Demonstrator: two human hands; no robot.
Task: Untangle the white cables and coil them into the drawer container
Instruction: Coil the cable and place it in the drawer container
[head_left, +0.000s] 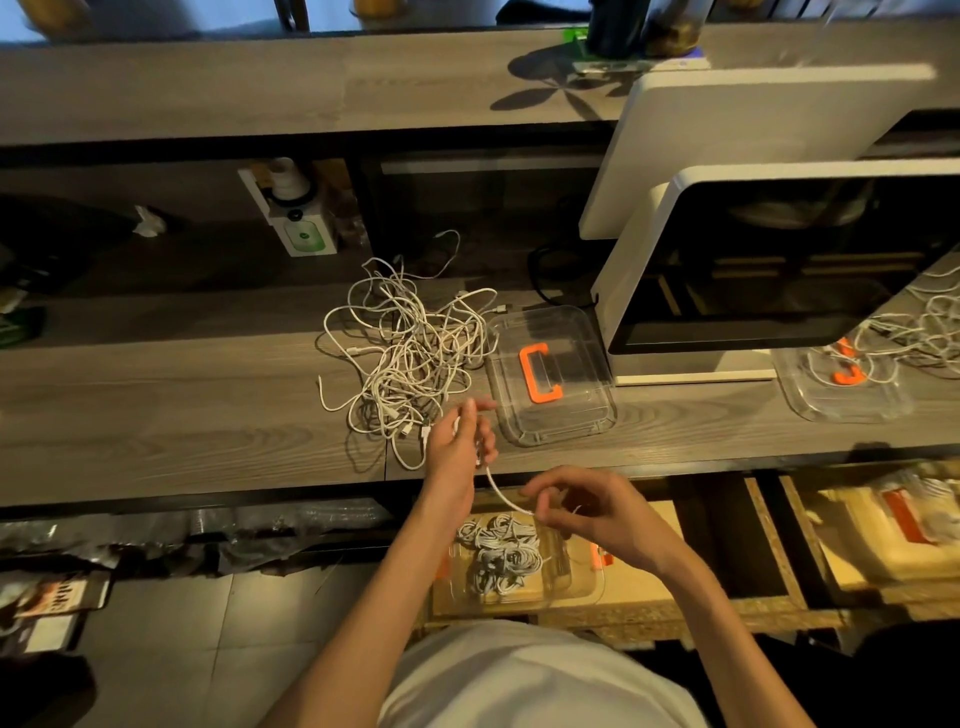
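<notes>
A tangled heap of white cables lies on the grey wooden counter. Just in front of the heap, my left hand grips a small coil of one white cable. From that coil a short stretch of cable runs down to my right hand, which pinches it between thumb and fingers. Below my hands an open drawer holds a clear container with several coiled white cables inside.
A clear lid with an orange handle lies on the counter right of the heap. A white-framed screen stands at the right, with another clear lid and cables beyond it. A second open drawer sits at the far right.
</notes>
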